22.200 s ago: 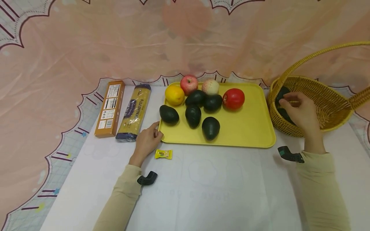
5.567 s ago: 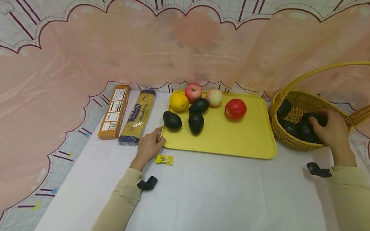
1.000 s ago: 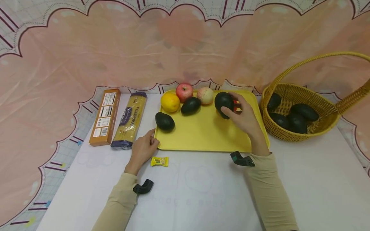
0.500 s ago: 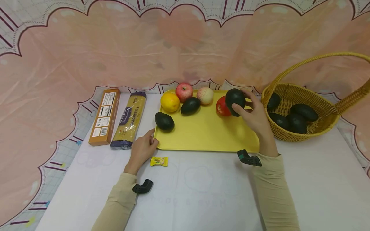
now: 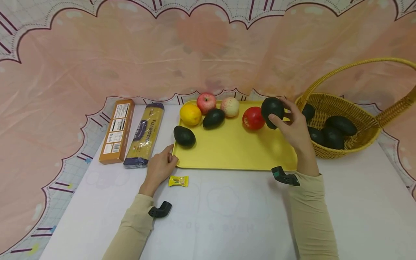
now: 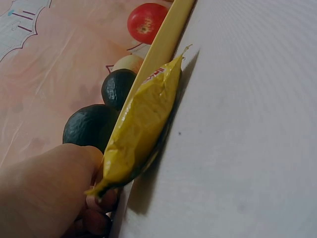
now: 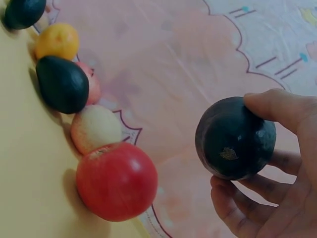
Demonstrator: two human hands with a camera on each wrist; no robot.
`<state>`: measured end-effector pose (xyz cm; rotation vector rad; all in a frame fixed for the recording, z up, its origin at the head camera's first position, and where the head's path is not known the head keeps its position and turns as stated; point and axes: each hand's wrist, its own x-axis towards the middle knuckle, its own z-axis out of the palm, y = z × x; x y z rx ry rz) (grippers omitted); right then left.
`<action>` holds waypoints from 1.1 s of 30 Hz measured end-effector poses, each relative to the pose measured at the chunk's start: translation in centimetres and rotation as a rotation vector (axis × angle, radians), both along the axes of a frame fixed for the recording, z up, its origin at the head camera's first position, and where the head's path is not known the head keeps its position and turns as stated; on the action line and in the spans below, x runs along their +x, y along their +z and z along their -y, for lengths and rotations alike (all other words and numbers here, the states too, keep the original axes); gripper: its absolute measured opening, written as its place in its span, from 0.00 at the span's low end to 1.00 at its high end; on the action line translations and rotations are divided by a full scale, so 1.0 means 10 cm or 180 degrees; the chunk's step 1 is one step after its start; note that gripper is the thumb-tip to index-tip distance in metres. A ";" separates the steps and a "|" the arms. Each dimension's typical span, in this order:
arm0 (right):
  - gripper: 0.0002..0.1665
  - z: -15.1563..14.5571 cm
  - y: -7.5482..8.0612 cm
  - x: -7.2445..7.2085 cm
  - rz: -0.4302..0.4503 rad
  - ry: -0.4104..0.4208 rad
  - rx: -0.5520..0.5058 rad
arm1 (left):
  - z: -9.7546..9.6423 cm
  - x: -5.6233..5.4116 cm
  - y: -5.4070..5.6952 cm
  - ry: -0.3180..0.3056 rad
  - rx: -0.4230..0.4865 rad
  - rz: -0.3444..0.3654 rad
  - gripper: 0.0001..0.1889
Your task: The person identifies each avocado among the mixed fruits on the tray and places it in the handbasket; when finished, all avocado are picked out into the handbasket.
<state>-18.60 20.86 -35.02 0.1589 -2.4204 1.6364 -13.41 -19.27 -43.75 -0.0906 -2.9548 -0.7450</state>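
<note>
Holding an avocado [image 5: 272,111] in half-curled right fingers [image 7: 224,201], centre-right; gripping yellow tray [image 5: 224,155] with curled left fingers [image 5: 167,150], centre-left.

On the white surface [image 5: 221,206], a brown box [image 5: 117,133] lies beside a spaghetti packet [image 5: 144,135]; a yellow wrapped candy [image 5: 178,181] lies in front. A yellow citrus fruit [image 5: 190,114], a red apple [image 5: 206,103] and a pale peach [image 5: 230,107] cluster near a round red fruit [image 5: 253,118]. Pink patterned cloth [image 5: 143,54] spreads behind.

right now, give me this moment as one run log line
right hand: holds avocado over tray; left hand: holds tray corner; tray: two avocados, lemon, apple, peach, red fruit; basket: four avocados visible
</note>
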 end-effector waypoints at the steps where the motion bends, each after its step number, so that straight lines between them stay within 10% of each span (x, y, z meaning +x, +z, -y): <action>1: 0.35 -0.01 0.00 0.00 0.0005 -0.0001 -0.0026 | 0.00 0.00 0.00 -0.0002 0.0003 -0.0007 0.25; 33: 0.36 -0.45 -0.03 0.08 0.0100 -0.0587 -0.0143 | 0.01 -0.01 -0.02 0.0010 0.0005 0.0000 0.25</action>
